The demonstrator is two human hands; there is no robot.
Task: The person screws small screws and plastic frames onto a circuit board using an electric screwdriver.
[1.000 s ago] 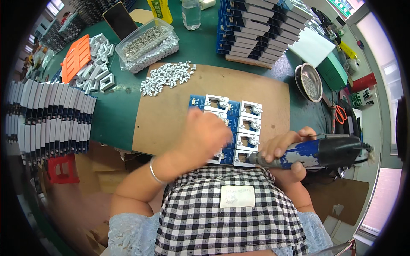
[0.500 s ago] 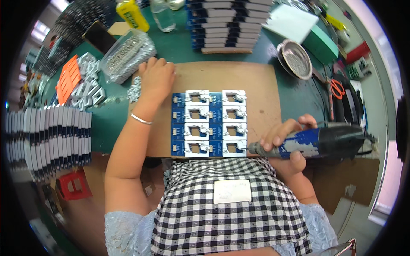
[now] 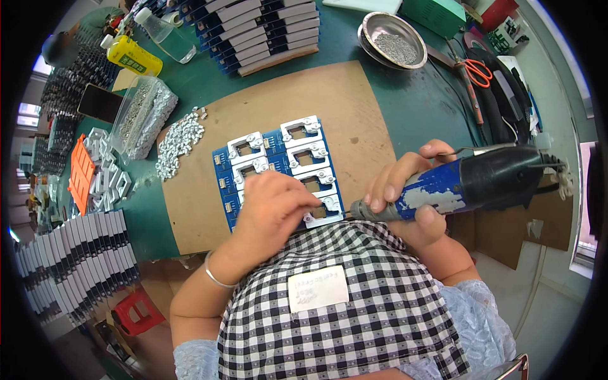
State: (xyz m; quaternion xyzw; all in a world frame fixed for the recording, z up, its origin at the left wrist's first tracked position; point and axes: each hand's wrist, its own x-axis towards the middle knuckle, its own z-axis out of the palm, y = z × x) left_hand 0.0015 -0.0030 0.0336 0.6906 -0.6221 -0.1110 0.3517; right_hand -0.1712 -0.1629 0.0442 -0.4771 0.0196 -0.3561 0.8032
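On a brown board (image 3: 354,133) lies a panel of blue circuit boards (image 3: 273,140) with white plastic frames (image 3: 315,159) set on it in two columns. My left hand (image 3: 269,206) is over the panel's near part, hiding some frames. Its thumb and finger pinch together at the nearest frame in the right column; whatever they hold is too small to make out. My right hand (image 3: 405,190) grips a blue and black electric screwdriver (image 3: 472,183), held nearly level. The screwdriver's tip points left, at the right edge of that same frame.
Small white parts (image 3: 180,142) lie heaped left of the panel, near a clear plastic tub (image 3: 144,117) of screws. A metal bowl (image 3: 396,41) of small parts stands at the back right. Stacked boards (image 3: 259,31) rise at the back; more stacks (image 3: 76,253) stand at the left.
My left hand has come from the small white parts to the panel's near right frame. The view has turned and shifted. My right hand still grips the screwdriver by the panel.
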